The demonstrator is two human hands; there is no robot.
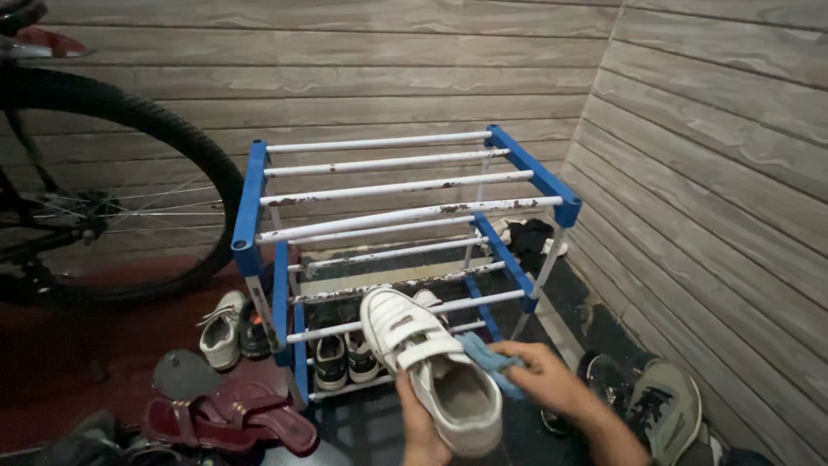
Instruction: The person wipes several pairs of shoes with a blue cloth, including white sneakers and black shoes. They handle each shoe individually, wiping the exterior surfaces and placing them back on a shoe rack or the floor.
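Observation:
My left hand (420,425) holds a white strap-fastened shoe (427,362) from below, its toe pointing up toward the rack. Against the shoe's right side my right hand (545,378) presses a light blue cloth (487,360). Both hands are low in the frame, just in front of a blue and white shoe rack (405,211) with rusty bars. A pair of black sneakers with white laces (343,349) sits on the rack's bottom level, behind the held shoe.
A bicycle wheel (112,190) stands at the left. Maroon sandals (228,414) and a white sneaker (222,328) lie on the floor left of the rack. Grey-green sneakers (655,401) lie at the right by the plank wall (716,173). Dark items (528,235) lie behind the rack.

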